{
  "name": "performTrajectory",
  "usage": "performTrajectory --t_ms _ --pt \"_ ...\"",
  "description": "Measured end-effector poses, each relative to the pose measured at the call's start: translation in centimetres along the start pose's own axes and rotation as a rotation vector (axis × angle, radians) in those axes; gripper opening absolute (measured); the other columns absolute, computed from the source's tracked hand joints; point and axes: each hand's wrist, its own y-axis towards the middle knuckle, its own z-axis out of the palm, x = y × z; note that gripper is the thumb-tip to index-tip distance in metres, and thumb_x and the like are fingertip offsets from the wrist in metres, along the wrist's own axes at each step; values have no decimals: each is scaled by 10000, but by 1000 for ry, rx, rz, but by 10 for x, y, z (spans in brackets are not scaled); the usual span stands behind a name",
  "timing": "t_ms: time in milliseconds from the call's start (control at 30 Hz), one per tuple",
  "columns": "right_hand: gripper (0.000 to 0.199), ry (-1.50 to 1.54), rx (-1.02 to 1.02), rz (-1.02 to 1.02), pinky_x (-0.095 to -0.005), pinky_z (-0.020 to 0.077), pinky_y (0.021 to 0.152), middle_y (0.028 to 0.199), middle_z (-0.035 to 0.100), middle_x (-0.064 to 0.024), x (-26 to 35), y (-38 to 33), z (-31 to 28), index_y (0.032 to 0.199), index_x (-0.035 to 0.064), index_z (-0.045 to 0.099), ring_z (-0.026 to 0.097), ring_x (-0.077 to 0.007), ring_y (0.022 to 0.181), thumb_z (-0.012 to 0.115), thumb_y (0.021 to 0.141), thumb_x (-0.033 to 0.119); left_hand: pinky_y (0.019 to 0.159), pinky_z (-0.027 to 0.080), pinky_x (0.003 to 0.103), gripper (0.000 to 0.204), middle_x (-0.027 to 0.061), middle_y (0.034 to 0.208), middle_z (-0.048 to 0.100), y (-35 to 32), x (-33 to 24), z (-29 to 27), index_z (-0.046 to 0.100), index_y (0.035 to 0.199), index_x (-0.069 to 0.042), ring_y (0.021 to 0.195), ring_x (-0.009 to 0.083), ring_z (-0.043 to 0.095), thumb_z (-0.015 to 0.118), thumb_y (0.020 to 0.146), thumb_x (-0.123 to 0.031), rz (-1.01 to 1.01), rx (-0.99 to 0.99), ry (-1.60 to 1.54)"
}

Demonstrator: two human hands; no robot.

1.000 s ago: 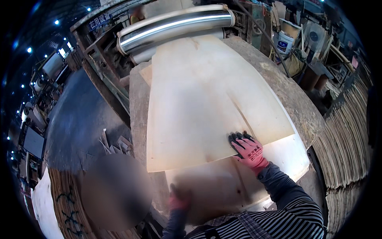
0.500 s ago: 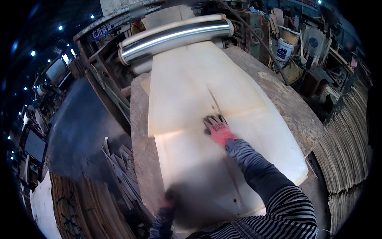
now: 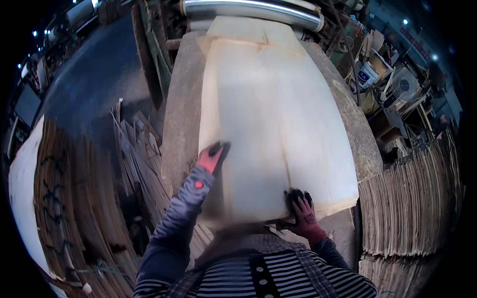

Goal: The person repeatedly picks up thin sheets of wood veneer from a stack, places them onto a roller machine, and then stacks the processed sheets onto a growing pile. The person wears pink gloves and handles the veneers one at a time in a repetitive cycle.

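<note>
A wide, pale sheet of wood veneer (image 3: pixel 268 114) with a thin brown streak lies lengthwise before me. My left hand (image 3: pixel 212 158), in a pink glove with black fingertips, rests at the sheet's left edge with its fingers stretched out. At the near edge, right of the middle, my right hand (image 3: pixel 303 216) lies on the veneer. Its gloved fingers are spread, and the thumb points left along the edge. Beyond this sheet, another veneer piece (image 3: pixel 248 29) reaches toward a shiny metal roller (image 3: pixel 253 10).
A worn brown table (image 3: pixel 181 94) bears the veneer. Stacked veneer sheets (image 3: pixel 407 213) stand at the right, with another bundle (image 3: pixel 84 193) at the left. Loose strips (image 3: pixel 141 154) lean by the table's left side. A white bucket (image 3: pixel 366 74) stands far right.
The far veneer piece has moved toward the roller. My right hand has come back from mid-sheet to the near edge. My left hand has moved forward along the left edge. The view has tilted down.
</note>
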Motion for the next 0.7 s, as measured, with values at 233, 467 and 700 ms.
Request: performTrajectory --t_ms 233,467,700 --pt "728 59 -385 88 -448 307 940 1193 436 -182 1 -15 -14 1163 33 450 384 -374 1107 730 526 246 797 455 322 365 124 1005 568 -35 -83 7 482 1124 -21 902 229 554 487 844 -256 -351 341 -1415" --pt "724 -22 -321 32 -446 328 909 1178 462 -139 33 -10 -16 1147 100 489 428 -346 1060 718 489 296 842 435 280 638 162 1218 406 -18 9 -24 269 1308 -134 1071 245 460 600 764 -175 23 199 -794" --pt "744 68 -134 37 -488 261 944 1196 433 -145 24 2 14 1191 116 445 357 -356 1126 700 552 400 1016 253 368 770 235 1349 118 -2 -35 -19 374 1262 -219 1259 355 171 726 583 -300 346 131 488"
